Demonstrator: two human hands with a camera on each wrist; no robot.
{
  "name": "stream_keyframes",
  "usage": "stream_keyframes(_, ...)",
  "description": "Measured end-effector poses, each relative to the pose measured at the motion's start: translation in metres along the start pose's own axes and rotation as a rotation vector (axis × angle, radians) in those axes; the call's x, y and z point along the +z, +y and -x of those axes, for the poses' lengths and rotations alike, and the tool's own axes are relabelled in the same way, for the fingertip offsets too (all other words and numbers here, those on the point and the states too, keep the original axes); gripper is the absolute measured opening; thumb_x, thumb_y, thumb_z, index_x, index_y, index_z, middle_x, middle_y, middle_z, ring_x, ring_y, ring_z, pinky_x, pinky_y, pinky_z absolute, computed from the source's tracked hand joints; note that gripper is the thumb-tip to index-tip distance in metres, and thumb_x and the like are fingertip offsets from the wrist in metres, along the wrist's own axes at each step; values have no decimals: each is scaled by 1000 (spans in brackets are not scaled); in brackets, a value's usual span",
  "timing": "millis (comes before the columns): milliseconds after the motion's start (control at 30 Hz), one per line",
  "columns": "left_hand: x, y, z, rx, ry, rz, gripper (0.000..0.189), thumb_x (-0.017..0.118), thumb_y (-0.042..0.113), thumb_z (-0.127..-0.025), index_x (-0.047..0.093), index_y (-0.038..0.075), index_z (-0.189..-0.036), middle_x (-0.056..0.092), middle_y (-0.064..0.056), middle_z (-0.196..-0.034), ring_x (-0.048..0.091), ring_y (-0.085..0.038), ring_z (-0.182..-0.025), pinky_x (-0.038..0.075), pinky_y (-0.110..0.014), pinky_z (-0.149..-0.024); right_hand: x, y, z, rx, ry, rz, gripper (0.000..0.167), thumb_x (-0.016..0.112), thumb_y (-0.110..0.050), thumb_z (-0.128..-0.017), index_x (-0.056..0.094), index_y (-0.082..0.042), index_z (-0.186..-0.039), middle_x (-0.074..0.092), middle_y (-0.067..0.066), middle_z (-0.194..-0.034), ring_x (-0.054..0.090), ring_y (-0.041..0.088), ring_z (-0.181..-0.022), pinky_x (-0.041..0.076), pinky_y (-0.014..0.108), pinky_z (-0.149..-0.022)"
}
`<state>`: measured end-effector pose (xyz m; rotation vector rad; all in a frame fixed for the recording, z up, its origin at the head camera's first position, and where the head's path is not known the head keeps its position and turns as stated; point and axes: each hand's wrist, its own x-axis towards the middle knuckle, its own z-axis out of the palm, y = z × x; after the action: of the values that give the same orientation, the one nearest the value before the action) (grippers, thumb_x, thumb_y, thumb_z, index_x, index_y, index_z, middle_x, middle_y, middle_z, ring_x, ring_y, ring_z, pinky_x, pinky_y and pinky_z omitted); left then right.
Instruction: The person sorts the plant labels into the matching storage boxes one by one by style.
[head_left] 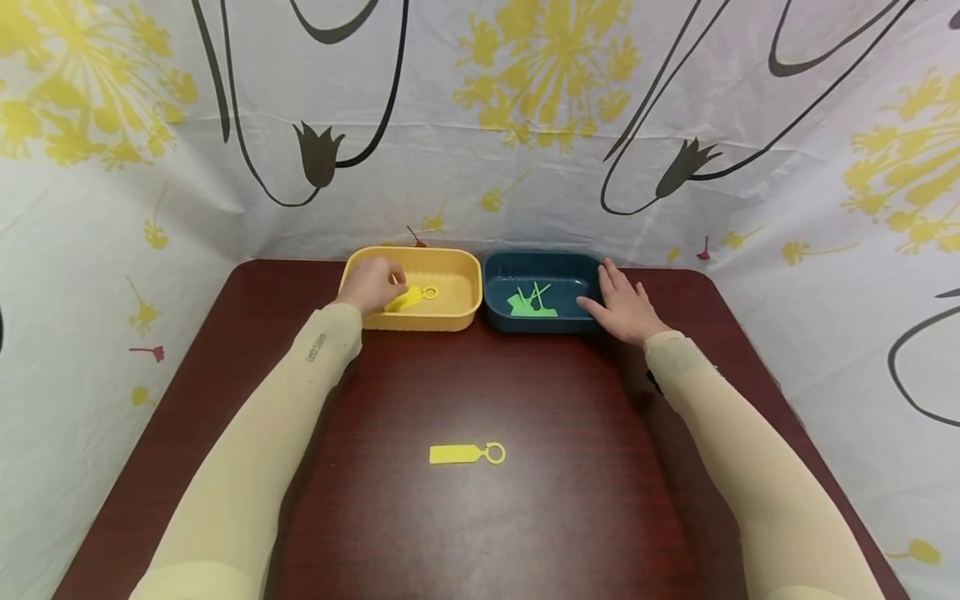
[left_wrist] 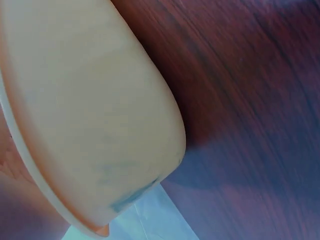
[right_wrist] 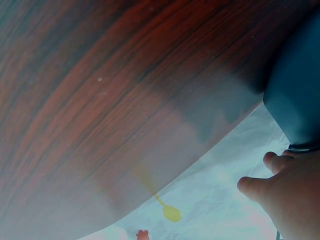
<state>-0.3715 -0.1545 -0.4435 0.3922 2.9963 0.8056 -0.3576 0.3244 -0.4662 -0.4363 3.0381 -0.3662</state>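
Observation:
My left hand point(head_left: 371, 285) reaches over the left end of a yellow bin point(head_left: 456, 283), its fingers bent just above a yellow tag point(head_left: 407, 297) with a ring end. Whether the fingertips pinch that tag or only hover by it is hidden. My right hand point(head_left: 624, 308) rests on the right rim of a dark blue bin point(head_left: 543, 265), fingers spread; part of this hand point(right_wrist: 287, 192) also shows in the right wrist view. Several green tags point(head_left: 531, 305) lie in the blue bin. Another yellow tag point(head_left: 467, 453) lies flat on the table, apart from both hands.
The two bins stand side by side along the far edge of a dark reddish-brown table point(head_left: 480, 533). Directly behind them hangs a white curtain point(head_left: 420, 175) with yellow and grey flowers, which also runs down both sides.

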Motion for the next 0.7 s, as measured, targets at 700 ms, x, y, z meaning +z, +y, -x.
stream_keyframes(700, -5, 23, 27, 76, 93, 110, 24, 70, 23, -95, 74, 6, -112, 68, -11, -106, 61, -27, -97, 49, -44, -85, -1, -2, 2, 6, 0, 7, 95, 33, -70, -99, 2, -5, -161, -9, 9, -168, -2, 31, -154, 1, 66, -115)
